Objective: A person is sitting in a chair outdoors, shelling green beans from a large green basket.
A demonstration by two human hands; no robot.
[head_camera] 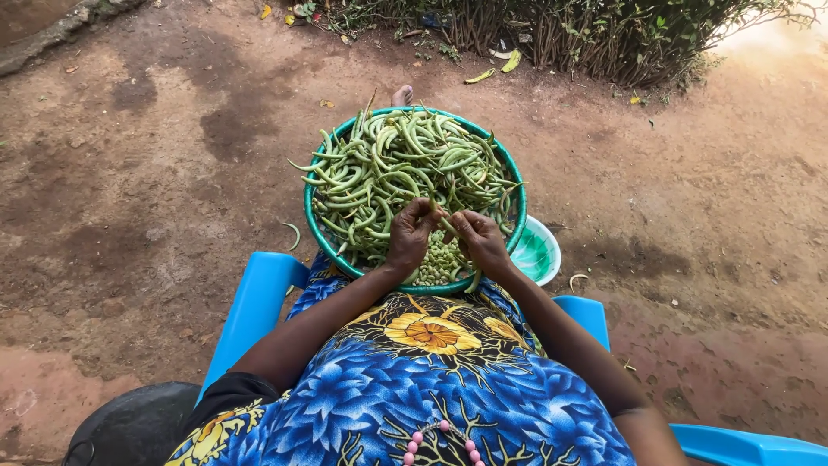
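Pinching from both sides, the left hand and the right hand meet over the near part of a green basin that rests on the person's lap. Between their fingertips runs a single bean pod, slanting from the left fingers down toward the right thumb; both hands are closed on it, the left at its upper end and the right at its lower end, though the exact finger placement is hard to make out at this distance. Heaped in the basin, beyond and around the hands, lies a tangled pile of green pods, filling it to the far rim. Directly beneath the held pod, against the near wall, sits a small mound of pale shelled beans. A smaller light-green bowl peeks out just right of the basin, partly tucked under it. The person sits in a blue plastic chair on bare reddish earth.
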